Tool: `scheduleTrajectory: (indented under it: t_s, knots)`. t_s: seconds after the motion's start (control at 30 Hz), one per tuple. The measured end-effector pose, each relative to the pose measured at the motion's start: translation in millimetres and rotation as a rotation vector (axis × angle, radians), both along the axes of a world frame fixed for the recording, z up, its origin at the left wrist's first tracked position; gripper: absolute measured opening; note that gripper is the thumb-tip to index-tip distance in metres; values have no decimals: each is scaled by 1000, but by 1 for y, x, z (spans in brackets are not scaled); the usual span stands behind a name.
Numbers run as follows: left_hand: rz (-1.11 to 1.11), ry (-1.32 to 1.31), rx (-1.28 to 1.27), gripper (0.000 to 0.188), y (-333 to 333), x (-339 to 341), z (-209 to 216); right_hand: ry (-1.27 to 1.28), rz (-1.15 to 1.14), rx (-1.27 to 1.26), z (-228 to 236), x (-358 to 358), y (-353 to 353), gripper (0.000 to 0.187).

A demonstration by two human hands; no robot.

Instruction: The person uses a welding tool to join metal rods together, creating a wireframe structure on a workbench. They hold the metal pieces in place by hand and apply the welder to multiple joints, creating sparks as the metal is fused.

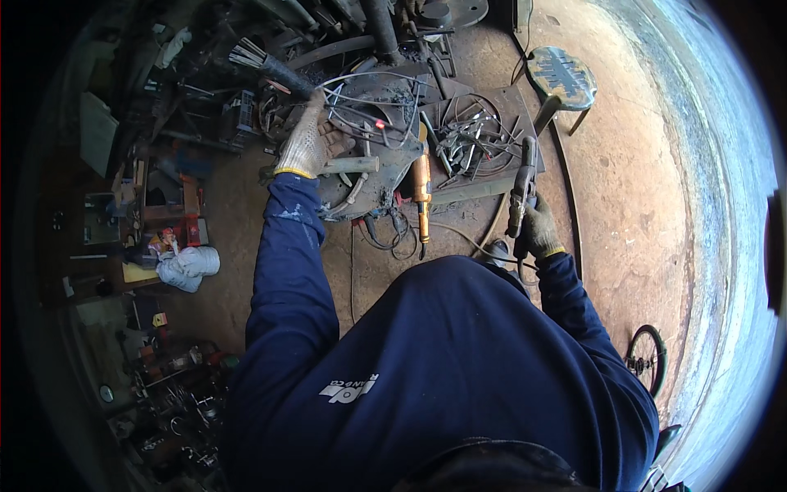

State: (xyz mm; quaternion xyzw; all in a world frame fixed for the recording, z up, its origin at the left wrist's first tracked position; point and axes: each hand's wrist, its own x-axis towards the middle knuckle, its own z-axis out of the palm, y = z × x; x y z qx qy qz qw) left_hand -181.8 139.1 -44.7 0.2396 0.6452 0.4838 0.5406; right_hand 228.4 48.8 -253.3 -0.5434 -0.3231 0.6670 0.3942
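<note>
My left hand [305, 149], in a knitted work glove with a yellow cuff, reaches over the cluttered metal worktable [389, 176]. Its fingers curl at the left edge of a frame of thin bent metal rods [348, 115]; the exact contact is partly hidden. A small spot on the frame glows red. Off the table's right side, my gloved right hand [541, 231] is closed around a dark grey, hooked tool that looks like a welding electrode holder [522, 184]. A cable hangs below it. Between my hands lies an orange-and-yellow power tool, perhaps a grinder [422, 184].
Loose rods and metal scraps [475, 135] pile on the table's right part. A tube of thin rods [283, 75] leans at the far left. A worn stool [562, 78] stands at the far right. Cables [566, 189] cross the floor. Shelves and clutter [156, 205] fill the left.
</note>
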Motion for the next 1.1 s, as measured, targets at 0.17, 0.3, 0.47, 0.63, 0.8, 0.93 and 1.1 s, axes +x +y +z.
scheduleTrajectory:
  t_s: [0.17,0.3,0.47,0.63,0.8,0.93,1.1]
  knots:
    - [-4,-283,-75,36,-4,-30,-26,1,37,-10,-2,-6,1,37]
    - [-83,-438,-72,31,-6,-22,-25,-9,18,70,-14,-4,4,22]
    - [-140,-464,-5,26,-17,-37,-34,-40,39,76,-10,-5,5,27]
    - [-156,-470,241,34,-40,-25,-23,185,60,106,48,-4,44,33]
    - [-197,-257,542,61,-71,-24,19,161,72,550,152,-29,150,30]
    - [-79,-77,682,75,-135,-49,39,-50,31,842,258,-83,233,46]
    - [117,75,710,81,-212,-66,42,-171,-190,1024,321,-155,332,40]
